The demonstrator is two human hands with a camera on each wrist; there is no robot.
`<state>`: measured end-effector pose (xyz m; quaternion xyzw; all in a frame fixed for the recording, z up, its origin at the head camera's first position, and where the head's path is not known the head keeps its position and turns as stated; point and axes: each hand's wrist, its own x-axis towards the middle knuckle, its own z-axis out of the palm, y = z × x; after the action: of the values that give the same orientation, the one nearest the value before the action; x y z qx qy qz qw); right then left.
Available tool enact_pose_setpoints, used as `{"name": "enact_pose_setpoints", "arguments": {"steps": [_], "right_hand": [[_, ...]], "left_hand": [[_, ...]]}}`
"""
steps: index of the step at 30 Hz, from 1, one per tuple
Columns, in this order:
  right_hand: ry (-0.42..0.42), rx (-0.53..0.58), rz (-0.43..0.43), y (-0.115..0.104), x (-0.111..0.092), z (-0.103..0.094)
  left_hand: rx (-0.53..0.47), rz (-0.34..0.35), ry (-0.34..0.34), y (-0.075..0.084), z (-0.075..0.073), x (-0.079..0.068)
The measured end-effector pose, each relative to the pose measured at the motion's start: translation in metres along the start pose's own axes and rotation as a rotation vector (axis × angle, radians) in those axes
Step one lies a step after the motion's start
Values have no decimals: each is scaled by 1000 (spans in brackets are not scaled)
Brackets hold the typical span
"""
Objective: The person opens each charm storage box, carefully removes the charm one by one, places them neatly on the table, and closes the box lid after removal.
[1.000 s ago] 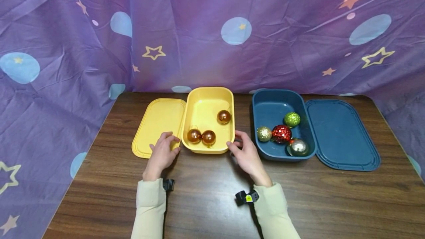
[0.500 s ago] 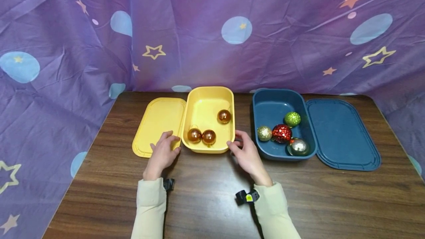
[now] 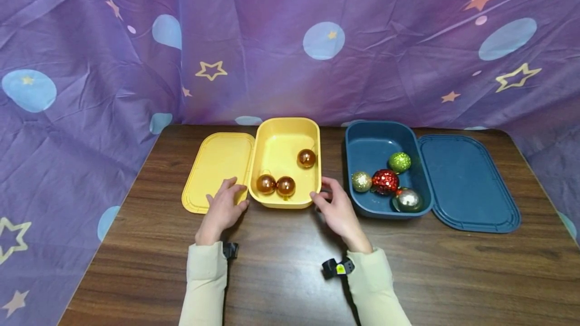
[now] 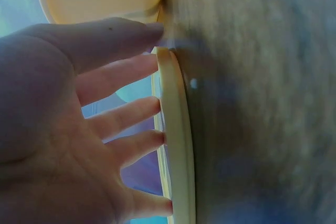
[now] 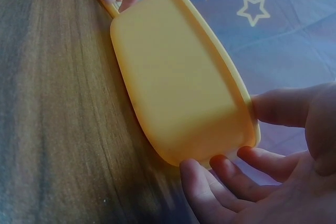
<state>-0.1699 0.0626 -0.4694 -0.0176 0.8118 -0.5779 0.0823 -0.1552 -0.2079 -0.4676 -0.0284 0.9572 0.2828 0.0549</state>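
In the head view my left hand (image 3: 222, 210) rests its spread fingertips on the yellow lid (image 3: 219, 165), which lies flat on the table. The left wrist view has these fingers (image 4: 131, 114) fairly straight on the lid's edge. My right hand (image 3: 337, 210) touches the near right corner of the yellow box (image 3: 287, 202) with relaxed fingers. Its thumb (image 5: 278, 108) meets the box rim in the right wrist view, the other fingers against the side wall. Inside the yellow box lie a shiny amber bauble (image 3: 306, 158) at right and two more amber baubles (image 3: 285, 185) near the front.
A blue box (image 3: 367, 147) stands to the right, holding a green bauble (image 3: 400, 162), a red bauble (image 3: 385, 182), a gold bauble (image 3: 361, 181) and a silver bauble (image 3: 408, 199). Beside it lies its blue lid (image 3: 468, 185). A purple cloth (image 3: 272, 89) hangs behind the table.
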Motion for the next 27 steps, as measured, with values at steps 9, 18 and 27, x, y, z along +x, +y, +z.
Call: {"name": "enact_pose_setpoints", "arguments": {"steps": [9,18,27], "right_hand": [[3,-3,1,-1,0,0],[4,-5,2,-2,0,0],[-2,0,9,-2,-1,0]], "left_hand": [[-42,22,56,2,-4,-2],[-103,138,245,7,-10,-3],[-199,236,359,16,-13,-4]]}}
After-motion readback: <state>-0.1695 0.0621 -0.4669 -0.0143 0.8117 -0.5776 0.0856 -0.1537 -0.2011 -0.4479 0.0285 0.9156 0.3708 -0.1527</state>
